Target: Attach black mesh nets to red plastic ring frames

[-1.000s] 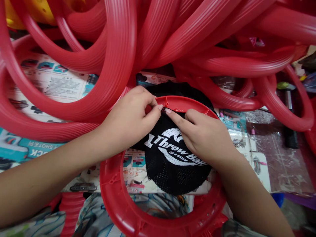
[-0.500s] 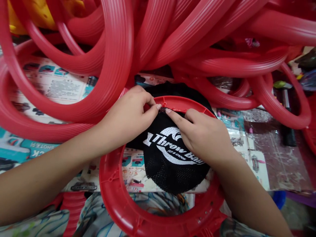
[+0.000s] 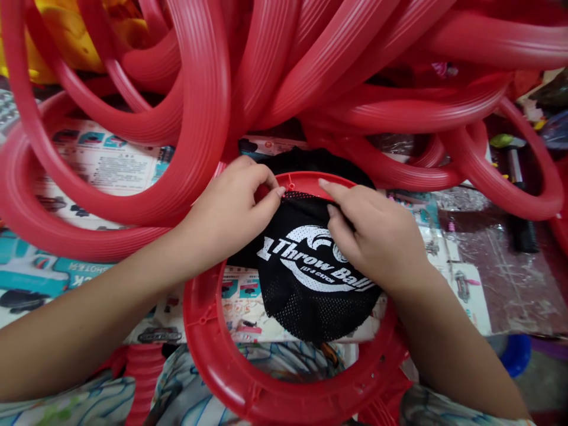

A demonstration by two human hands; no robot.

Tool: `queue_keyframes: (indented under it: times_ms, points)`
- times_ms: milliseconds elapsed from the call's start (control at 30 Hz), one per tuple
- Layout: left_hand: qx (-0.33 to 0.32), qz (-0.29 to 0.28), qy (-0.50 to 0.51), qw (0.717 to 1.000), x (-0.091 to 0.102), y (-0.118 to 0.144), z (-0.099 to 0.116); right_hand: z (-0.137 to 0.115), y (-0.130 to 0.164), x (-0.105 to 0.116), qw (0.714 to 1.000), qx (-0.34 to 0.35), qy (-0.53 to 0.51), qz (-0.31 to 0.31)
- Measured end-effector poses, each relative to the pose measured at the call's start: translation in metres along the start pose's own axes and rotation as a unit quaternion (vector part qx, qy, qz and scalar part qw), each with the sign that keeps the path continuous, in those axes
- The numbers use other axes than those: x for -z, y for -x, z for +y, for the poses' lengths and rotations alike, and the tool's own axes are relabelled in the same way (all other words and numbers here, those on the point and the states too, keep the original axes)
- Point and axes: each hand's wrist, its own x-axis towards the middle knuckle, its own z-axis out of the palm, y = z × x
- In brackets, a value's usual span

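1. A heap of red plastic rings [image 3: 310, 65] covers the table's far side.
2. One red ring [image 3: 231, 378] lies at the near edge, over printed sheets [image 3: 106, 165].
3. A black mesh net [image 3: 310, 284] printed "Throw Ball" lies across that ring's far arc.
4. The left hand [image 3: 231, 207] pinches the net's top edge.
5. The right hand [image 3: 377, 236] presses the net, fingers curled.

We sit at a toy assembly workbench: piled red plastic rings [image 3: 275, 65] fill the upper frame, with printed toy packaging sheets [image 3: 102, 163] spread beneath at left.
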Motion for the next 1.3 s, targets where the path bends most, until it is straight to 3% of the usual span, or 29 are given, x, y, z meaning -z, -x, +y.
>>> queue_keyframes:
  times_ms: [167, 367, 467, 600, 733, 933, 1067, 1300]
  points:
    - [-0.02, -0.003, -0.002, 1.0, 0.005, 0.008, 0.002, -0.001, -0.003, 0.001, 0.992, -0.071, -0.103, 0.033]
    - [-0.037, -0.081, -0.03, 0.996, 0.019, 0.003, 0.005, -0.004, -0.004, -0.001, 0.991, -0.08, -0.054, 0.089]
    - [-0.04, -0.093, -0.005, 0.995, 0.023, -0.002, 0.008, -0.002, -0.005, -0.005, 0.99, -0.055, -0.052, 0.119]
    - [-0.022, -0.073, 0.046, 0.996, 0.024, -0.002, 0.011, 0.002, -0.007, -0.01, 0.988, -0.028, -0.048, 0.144]
    - [-0.03, -0.042, 0.019, 0.998, 0.021, -0.001, 0.011, 0.006, -0.008, -0.013, 0.987, 0.0, -0.036, 0.154]
    - [-0.025, -0.02, -0.01, 0.999, 0.012, -0.001, 0.006, 0.008, -0.007, -0.015, 0.989, 0.097, -0.037, 0.109]
    - [-0.01, -0.01, 0.03, 0.999, 0.006, -0.002, -0.001, 0.01, -0.009, -0.018, 0.989, 0.105, -0.041, 0.099]
    - [-0.055, 0.03, 0.069, 0.996, 0.0, 0.001, -0.009, 0.012, -0.01, -0.019, 0.992, 0.095, -0.027, 0.084]
